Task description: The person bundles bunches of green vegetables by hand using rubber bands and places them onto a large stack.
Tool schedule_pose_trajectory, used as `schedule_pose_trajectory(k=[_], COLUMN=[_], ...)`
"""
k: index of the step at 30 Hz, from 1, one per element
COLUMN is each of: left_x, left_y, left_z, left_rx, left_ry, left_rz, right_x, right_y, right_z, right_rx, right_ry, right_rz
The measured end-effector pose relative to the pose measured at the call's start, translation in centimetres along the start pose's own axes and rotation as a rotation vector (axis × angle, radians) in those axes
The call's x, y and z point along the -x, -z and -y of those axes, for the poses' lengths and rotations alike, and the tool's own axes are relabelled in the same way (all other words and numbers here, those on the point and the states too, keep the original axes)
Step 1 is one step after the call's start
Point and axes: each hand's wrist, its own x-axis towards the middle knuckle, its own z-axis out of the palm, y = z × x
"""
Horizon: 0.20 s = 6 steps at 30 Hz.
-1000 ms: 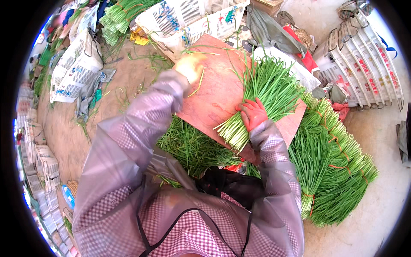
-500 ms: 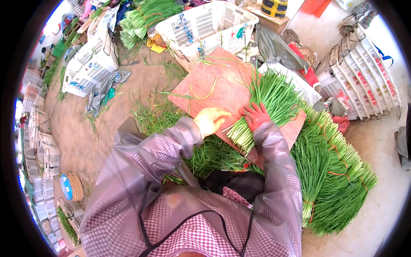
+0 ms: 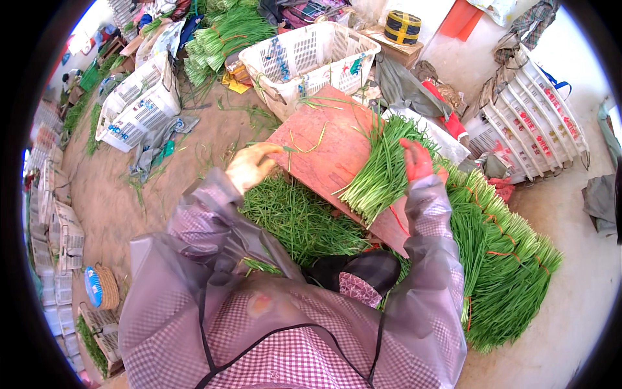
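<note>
A loose bundle of green chives (image 3: pixel 382 172) lies on the reddish board (image 3: pixel 324 139), its pale cut ends toward me. My right hand (image 3: pixel 416 160), in a red glove, is at the bundle's right side with the fingers stretched out; whether it touches the stalks is hard to tell. An orange-red tie (image 3: pixel 400 220) lies on the board by the pale ends. My left hand (image 3: pixel 253 167), in a pale yellow glove, is at the board's left corner, fingers apart and nothing visible in them. A few loose blades lie across the board.
Tied chive bundles (image 3: pixel 499 259) are stacked to my right. Loose trimmings (image 3: pixel 301 217) heap below the board. A white plastic basket (image 3: pixel 308 58) stands behind it, another basket (image 3: pixel 139 104) at far left. More white baskets (image 3: pixel 531 120) lean by the right wall.
My left hand has drawn back leftward, away from the bundle. My right hand has shifted from on top of the stalks to their right side. The orange-red tie on the board now shows.
</note>
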Motion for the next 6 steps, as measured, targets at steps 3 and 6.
schedule_pose_trajectory(k=[3, 6], left_x=[3.2, 5.3], left_y=[3.6, 6.7], left_z=[2.5, 3.9], left_rx=[0.221, 0.381], left_ry=[0.226, 0.426], left_rz=[-0.066, -0.125], right_x=[-0.1, -0.8], right_y=[3.0, 3.0], right_z=[5.3, 6.1], right_rx=[-0.478, -0.768], right_ry=[-0.251, -0.273], right_rz=[-0.09, -0.111])
